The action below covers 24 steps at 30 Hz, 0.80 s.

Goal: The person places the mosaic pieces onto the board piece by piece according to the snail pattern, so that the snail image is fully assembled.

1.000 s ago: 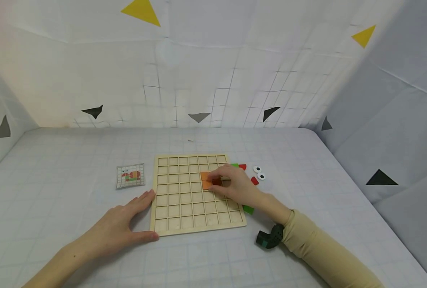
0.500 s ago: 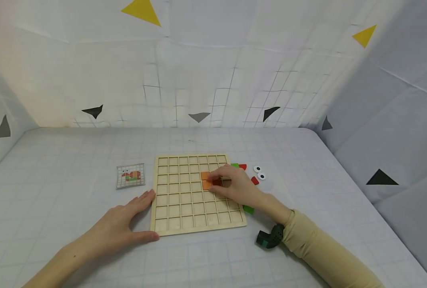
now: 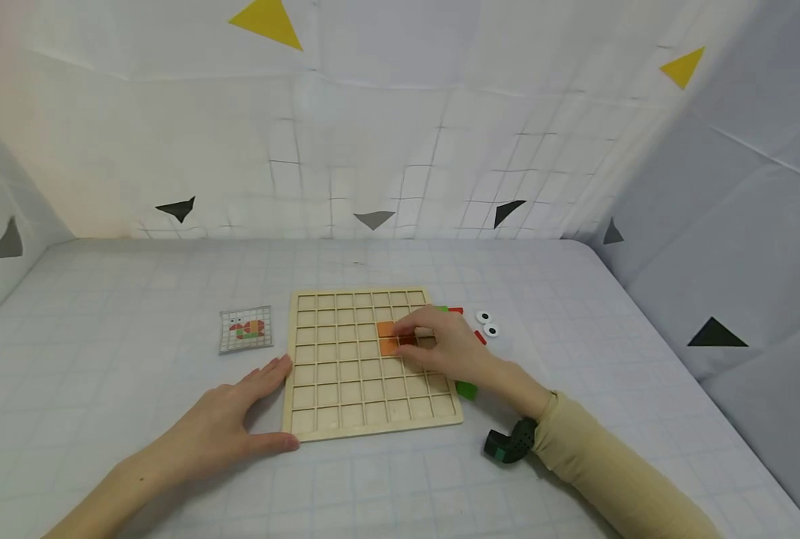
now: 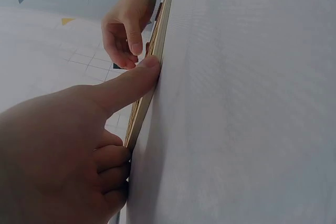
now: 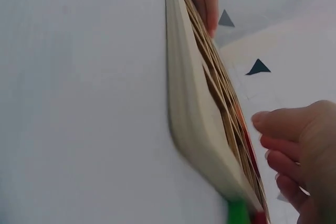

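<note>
A wooden grid board [image 3: 349, 393] lies flat on the table. Two orange square tiles [image 3: 388, 329] sit in its cells, with a dark red tile [image 3: 407, 340] beside the lower one, partly in the shade of my right hand [image 3: 450, 344]. That hand hovers close over these tiles, thumb and fingers bent and apart; in the right wrist view nothing shows between the thumb [image 5: 278, 121] and fingers. My left hand [image 3: 218, 419] rests against the board's left edge, thumb at the near corner and fingers spread farther up. The left wrist view shows its thumb [image 4: 134, 80] touching the board's edge.
A small picture card [image 3: 246, 329] lies left of the board. To the right are two round eye pieces [image 3: 487, 323], a red piece [image 3: 480, 337] and a green tile [image 3: 466, 390]. A dark wrist camera [image 3: 510, 443] sits by the right sleeve [image 3: 609, 464].
My right hand has shifted slightly right, its fingertips drawing back from the orange tiles. The left hand and the board look unmoved.
</note>
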Motion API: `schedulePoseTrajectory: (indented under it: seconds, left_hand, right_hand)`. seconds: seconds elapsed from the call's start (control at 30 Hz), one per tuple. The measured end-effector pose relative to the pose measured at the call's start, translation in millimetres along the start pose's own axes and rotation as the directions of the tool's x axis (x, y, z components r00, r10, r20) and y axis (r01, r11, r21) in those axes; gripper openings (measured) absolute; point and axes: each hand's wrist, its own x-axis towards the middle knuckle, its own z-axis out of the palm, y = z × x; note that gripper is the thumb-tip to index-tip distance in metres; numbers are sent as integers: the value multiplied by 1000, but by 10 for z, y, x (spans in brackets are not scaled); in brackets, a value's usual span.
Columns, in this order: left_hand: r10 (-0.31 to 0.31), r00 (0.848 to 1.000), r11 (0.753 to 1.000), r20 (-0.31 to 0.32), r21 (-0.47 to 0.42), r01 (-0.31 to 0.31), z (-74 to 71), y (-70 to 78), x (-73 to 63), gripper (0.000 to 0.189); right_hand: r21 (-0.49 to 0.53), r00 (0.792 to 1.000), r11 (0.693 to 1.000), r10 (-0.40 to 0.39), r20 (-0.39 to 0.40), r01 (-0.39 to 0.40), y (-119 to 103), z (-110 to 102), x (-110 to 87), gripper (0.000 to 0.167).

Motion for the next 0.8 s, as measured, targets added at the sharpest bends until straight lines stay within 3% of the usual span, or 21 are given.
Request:
schedulePoseTrajectory:
  seconds: [0.43, 0.6, 0.8]
  left_hand:
    - [4, 1000, 1000, -8, -1, -4, -10, -4, 9, 104]
    - [-2, 1000, 1000, -5, 0, 2, -13, -4, 11, 104]
    - [-1, 1000, 1000, -5, 0, 1, -14, 2, 12, 105]
  right_hand:
    - [-91, 973, 970, 217, -81, -224, 293, -583, -377, 27]
    - [-105, 963, 959, 258, -74, -265, 386, -701, -545, 28]
    - [-126, 969, 961, 243, -34, -246, 476, -771, -682, 35]
